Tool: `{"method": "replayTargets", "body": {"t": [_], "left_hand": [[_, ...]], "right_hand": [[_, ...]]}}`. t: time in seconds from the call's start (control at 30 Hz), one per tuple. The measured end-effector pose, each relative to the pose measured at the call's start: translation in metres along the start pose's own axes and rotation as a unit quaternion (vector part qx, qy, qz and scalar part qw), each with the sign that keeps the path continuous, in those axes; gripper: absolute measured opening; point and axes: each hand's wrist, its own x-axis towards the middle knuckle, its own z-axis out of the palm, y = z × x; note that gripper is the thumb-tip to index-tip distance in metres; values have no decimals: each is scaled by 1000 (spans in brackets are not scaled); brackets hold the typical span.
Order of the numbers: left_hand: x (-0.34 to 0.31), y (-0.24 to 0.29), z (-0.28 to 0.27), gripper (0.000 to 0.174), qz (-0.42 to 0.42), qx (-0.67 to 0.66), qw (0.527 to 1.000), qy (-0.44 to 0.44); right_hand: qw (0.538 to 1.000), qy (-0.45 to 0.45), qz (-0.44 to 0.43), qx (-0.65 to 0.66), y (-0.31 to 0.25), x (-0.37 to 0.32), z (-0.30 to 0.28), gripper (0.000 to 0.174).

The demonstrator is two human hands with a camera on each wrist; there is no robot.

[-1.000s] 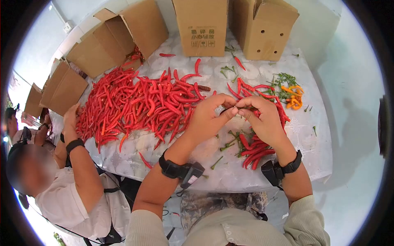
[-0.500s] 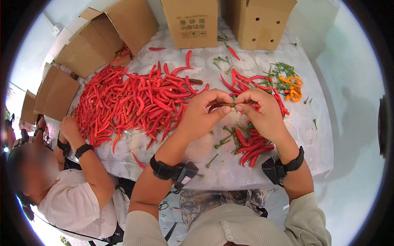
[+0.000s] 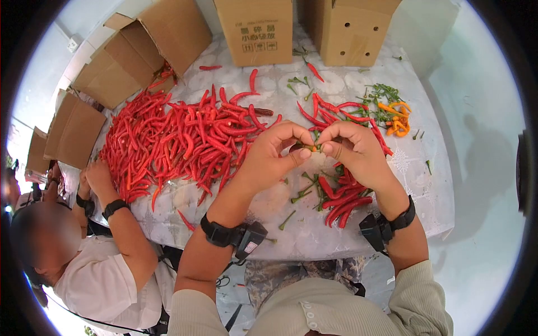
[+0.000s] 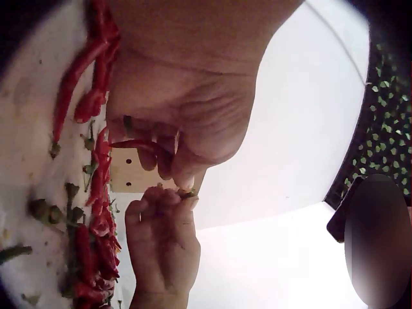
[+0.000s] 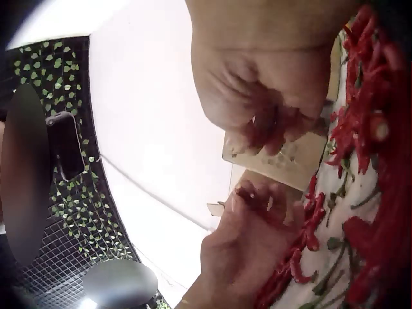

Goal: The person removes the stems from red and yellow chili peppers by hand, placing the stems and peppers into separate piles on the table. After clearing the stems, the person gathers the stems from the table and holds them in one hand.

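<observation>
1. Chili, head view: up btwn both hands above the table; mostly hidden by fingers, just a small green-orange bit showing at the tips.
2. Head, grip: L hand pinches it, thumb vs. index; R hand pinches right next to it, tips nearly meeting. Fingers curled on both, no wide gap.
3. Head, surroundings: big red pile on the L; smaller red bunch nr R hand w/ loose green stems beside it; orange chilies farther off; cardboard boxes at back.
4. L wrist: red body pokes out past curled L fingers, prob same chili; greenish end sits btwn thumb tips, R hand's fingers bent up against it. Handling (judgement): very light, smooth skin, maybe slick; body gives a bit, could split if squeezed hard; stem prob stiffer. Best hold: soft pinch on body nr stem end, other pinch on stem itself.
5. R wrist: both hands pinching, tips close; smth dark at L fingertips, too blurry to ID. Can't tell R's exact contact from this cam.
</observation>
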Motion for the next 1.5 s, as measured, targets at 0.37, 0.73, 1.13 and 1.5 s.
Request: {"method": "replayTargets", "body": {"t": [0.37,0.73,1.13,1.5], "left_hand": [[-9,35,-42,27,145,585,688,405],[-2,31,-27,37,208,551,713,380],[2,5,6,22,-51,99,975,193],[-3,3,15,22,-112,45,992,32]], "right_hand": [[790,362,-65,-490,26,3,-68,16],[810,201,-9,-550,52,9,-65,14],[958,20,-141,-248,6,4,-16,21],[987,39,-81,-134,3,-2,1,19]]}}
